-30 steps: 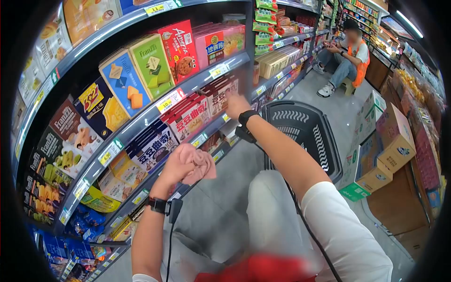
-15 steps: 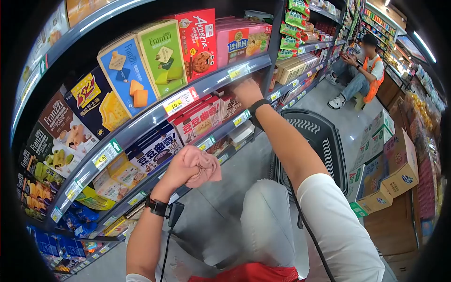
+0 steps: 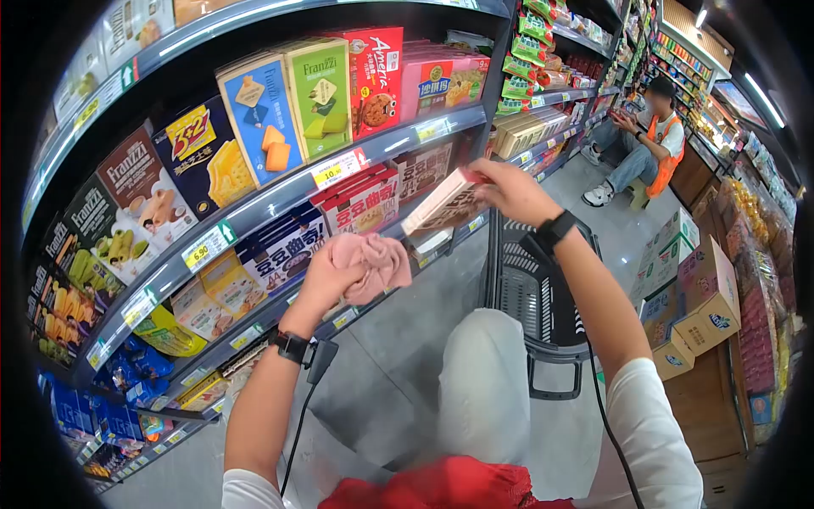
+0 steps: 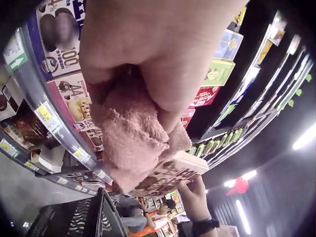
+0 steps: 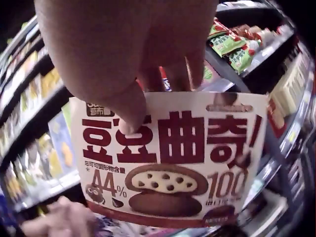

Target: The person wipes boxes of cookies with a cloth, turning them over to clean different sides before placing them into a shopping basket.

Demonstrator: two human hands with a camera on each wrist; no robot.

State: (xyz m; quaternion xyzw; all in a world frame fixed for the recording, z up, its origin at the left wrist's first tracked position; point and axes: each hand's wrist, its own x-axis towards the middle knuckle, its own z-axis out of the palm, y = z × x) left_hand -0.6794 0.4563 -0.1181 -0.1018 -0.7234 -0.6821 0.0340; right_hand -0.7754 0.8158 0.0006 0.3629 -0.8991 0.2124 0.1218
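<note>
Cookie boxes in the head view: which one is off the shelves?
The brown-lettered box, held in the right hand; the other boxes sit on shelves.

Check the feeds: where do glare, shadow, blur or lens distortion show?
Head view: the lens bows the shelf rail and the corners fall black, but the pink cloth looks clear; left wrist view: ceiling lights burn out white at right; right wrist view: the right hand is in shadow, the box is mostly readable, and the left hand at lower left is blurred.
</note>
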